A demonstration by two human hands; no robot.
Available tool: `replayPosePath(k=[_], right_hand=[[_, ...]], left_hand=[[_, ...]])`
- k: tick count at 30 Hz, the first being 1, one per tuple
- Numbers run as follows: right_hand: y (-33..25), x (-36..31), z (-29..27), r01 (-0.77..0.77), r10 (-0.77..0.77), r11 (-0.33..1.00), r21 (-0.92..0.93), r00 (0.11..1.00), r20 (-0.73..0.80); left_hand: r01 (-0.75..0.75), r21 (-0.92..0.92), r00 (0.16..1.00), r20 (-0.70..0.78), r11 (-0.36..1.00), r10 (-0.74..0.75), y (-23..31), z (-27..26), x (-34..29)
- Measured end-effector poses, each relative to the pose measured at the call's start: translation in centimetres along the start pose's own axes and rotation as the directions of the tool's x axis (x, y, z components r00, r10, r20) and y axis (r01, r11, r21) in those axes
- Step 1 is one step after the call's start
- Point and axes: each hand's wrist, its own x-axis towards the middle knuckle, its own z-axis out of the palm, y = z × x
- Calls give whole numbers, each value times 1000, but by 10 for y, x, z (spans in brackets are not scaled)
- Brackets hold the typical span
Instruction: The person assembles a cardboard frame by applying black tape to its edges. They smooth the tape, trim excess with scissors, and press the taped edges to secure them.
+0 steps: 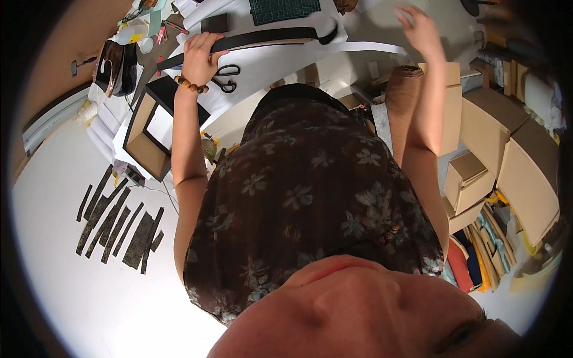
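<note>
1. The left hand (200, 56) has its grip closed over a long black strap (262, 39) lying across white paper (280, 65) on the tabletop (358, 27).
2. The right hand (421, 30) hangs above the strap's far end, fingers spread, holding nothing.
3. Scissors (227, 77) lie just beside the left wrist; a sideways drag could likely catch them.
4. With one end unpinned, the strap may well swing or crease the paper.
</note>
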Motion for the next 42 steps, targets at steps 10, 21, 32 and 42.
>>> replayPosePath(k=[10, 21, 32, 42], right_hand=[[-160, 77, 55, -106, -463, 781, 616, 564, 684], [-124, 42, 55, -297, -312, 714, 634, 676, 667], [-132, 3, 52, -336, -214, 669, 663, 767, 605], [-128, -7, 69, -359, -182, 556, 750, 828, 531]], left_hand=[[4, 13, 1000, 4, 1000, -4, -3, 0, 1], [2, 35, 1000, 23, 999, -2, -4, -1, 8], [-34, 61, 992, 125, 998, 26, -4, -7, 6], [-15, 38, 991, 130, 999, 10, -3, -9, 7]])
